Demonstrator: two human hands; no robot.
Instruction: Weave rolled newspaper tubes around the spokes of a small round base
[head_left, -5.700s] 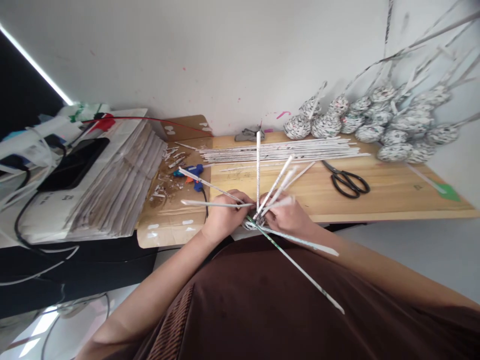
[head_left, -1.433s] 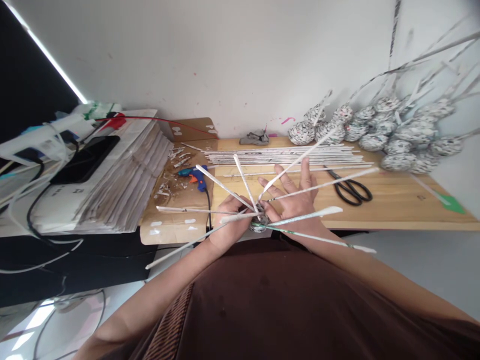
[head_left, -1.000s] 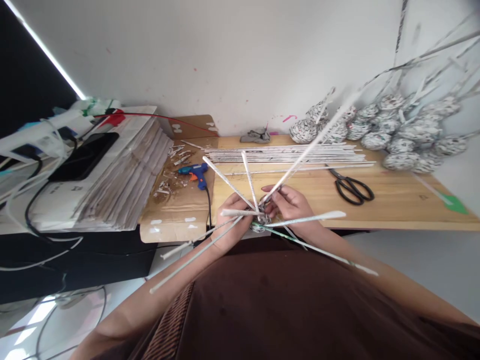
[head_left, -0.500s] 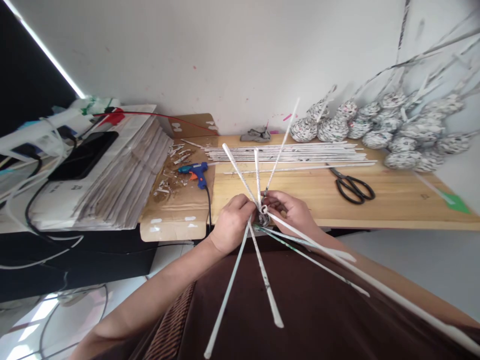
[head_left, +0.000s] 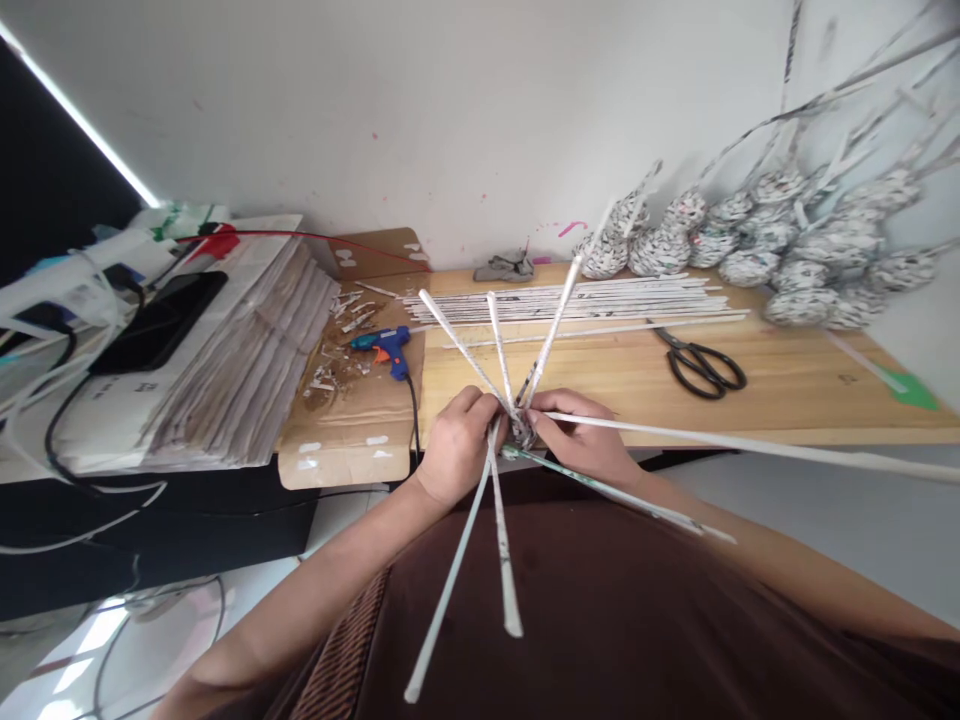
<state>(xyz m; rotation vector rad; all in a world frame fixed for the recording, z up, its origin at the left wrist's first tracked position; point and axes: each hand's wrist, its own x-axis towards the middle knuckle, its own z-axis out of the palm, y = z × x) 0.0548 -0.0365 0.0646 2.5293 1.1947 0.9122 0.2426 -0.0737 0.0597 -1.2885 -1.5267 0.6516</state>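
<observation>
Across the smooth, pale wood tabletop lie slim, straight paper rods, and at its right end cluster knobbly, bulbous woven pieces. And here, at the near edge, your hands meet: your left hand curls its fingers round the side of a small, ropy woven piece, stiff thin spokes fanning out, while your right hand pinches a long white paper tube between narrowed fingers.
</observation>
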